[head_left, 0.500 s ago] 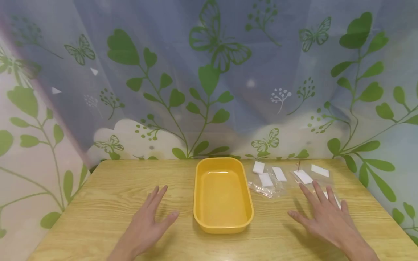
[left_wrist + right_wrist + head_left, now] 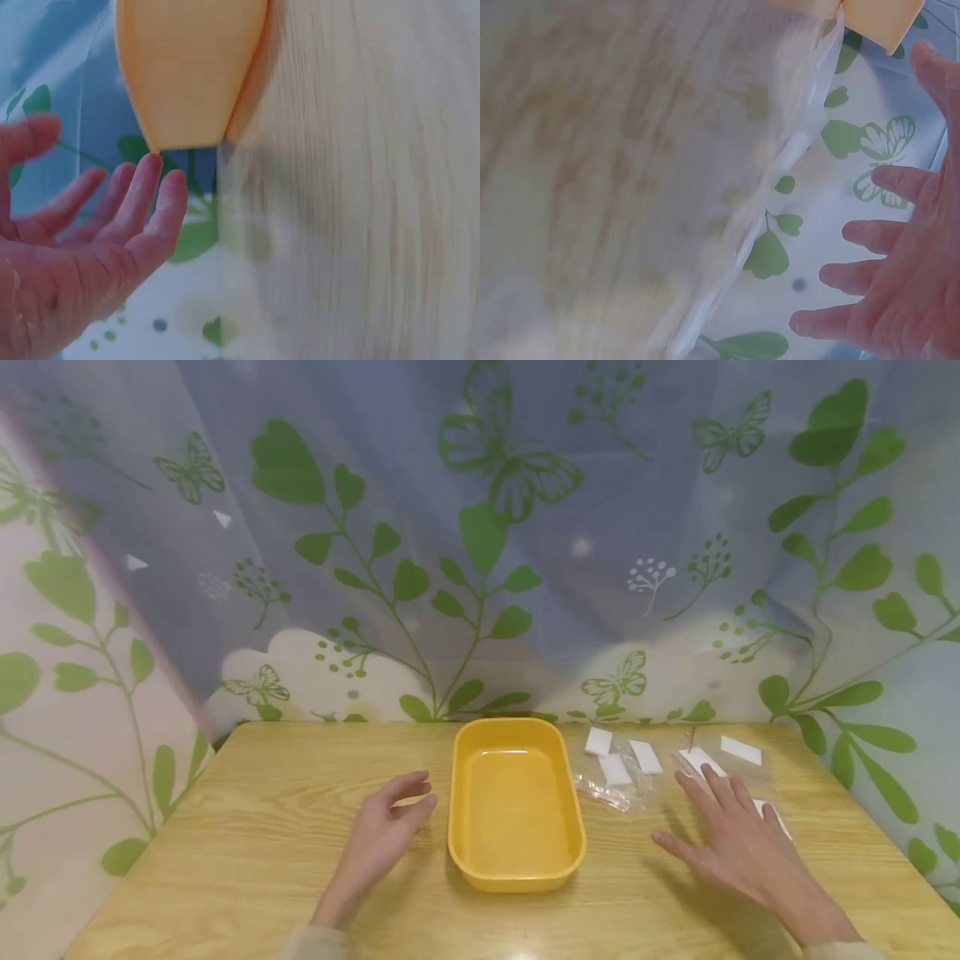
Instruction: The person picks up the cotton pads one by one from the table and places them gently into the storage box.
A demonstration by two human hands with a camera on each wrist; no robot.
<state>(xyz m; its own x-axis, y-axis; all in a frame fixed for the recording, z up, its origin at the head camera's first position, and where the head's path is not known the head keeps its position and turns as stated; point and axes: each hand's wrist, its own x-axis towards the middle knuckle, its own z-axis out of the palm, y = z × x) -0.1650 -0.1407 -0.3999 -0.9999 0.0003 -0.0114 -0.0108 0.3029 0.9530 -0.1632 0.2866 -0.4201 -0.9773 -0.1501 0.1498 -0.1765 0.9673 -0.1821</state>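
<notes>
1) On the wooden table [image 2: 255, 835], the yellow tray [image 2: 517, 818] is standing between your hands
2) Your right hand [image 2: 742, 847] is hanging, fingers spread, near clear bags [image 2: 603, 792]
3) Your left hand [image 2: 378, 835] is hanging beside the tray, fingers loosely bent
4) White slips [image 2: 616, 769] are showing on those bags

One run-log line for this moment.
left hand empty, beside yellow tray | right hand empty, near clear packets | tray empty, on table

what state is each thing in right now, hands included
tray: upright, open at the top
bags: lying on the table, white slips inside; sealed or not, can't tell
cloth: hanging, creased
left hand: fingers loosely bent, holding nothing
right hand: fingers spread, holding nothing
</notes>
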